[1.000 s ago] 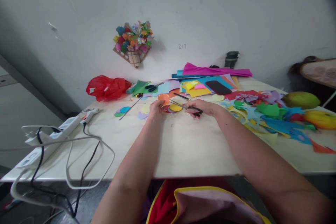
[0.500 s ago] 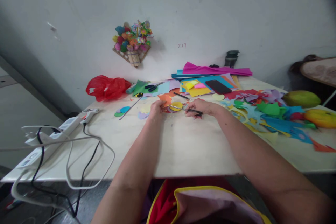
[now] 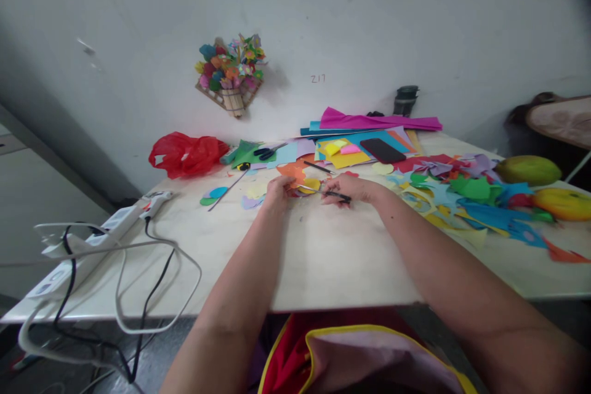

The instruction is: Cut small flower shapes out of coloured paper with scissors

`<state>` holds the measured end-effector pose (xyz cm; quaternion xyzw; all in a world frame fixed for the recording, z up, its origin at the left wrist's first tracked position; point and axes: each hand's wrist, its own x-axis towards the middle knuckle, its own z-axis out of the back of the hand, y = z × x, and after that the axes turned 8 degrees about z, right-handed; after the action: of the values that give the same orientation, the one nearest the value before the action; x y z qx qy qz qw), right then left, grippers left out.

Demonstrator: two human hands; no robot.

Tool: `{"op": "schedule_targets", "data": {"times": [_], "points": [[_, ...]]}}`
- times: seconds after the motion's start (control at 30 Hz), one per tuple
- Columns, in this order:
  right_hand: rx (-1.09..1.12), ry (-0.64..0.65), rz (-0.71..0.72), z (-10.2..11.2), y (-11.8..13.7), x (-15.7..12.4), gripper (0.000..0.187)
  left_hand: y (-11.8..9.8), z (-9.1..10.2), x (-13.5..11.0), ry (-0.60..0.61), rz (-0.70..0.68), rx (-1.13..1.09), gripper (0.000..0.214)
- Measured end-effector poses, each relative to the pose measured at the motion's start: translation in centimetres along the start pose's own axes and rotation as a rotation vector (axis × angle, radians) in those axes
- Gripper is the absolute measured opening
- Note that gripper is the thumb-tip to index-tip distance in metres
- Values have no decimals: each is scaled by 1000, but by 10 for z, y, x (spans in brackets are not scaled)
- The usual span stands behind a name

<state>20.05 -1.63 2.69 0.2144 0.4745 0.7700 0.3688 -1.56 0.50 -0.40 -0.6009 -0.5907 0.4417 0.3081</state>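
My left hand (image 3: 276, 192) rests on the pale table (image 3: 323, 252), fingers pinched on small coloured paper pieces (image 3: 295, 188) at its far middle. My right hand (image 3: 351, 188) is closed round the black handles of a pair of scissors (image 3: 323, 191), whose thin blades point left toward the paper at my left fingers. A yellow paper circle (image 3: 311, 184) and an orange cut shape (image 3: 292, 170) lie just behind the blades. Both forearms stretch forward across the table from the near edge.
Cut paper scraps (image 3: 466, 197) cover the right side, beside two mangoes (image 3: 529, 169). Paper sheets with a black phone (image 3: 382, 150) lie at the back; a red plastic bag (image 3: 187, 154), other scissors (image 3: 268, 152), a power strip (image 3: 96, 237) with cables on the left. Paper flowers (image 3: 231, 71) hang on the wall.
The scissor blades have come together and my right hand has shifted slightly left toward my left hand. The left hand stays on the paper.
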Motion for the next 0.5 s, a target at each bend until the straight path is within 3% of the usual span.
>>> {"op": "schedule_targets", "data": {"times": [0.5], "points": [[28,-33,28,-4,1,0,39,2,0,1,14,31,-21,17]]}}
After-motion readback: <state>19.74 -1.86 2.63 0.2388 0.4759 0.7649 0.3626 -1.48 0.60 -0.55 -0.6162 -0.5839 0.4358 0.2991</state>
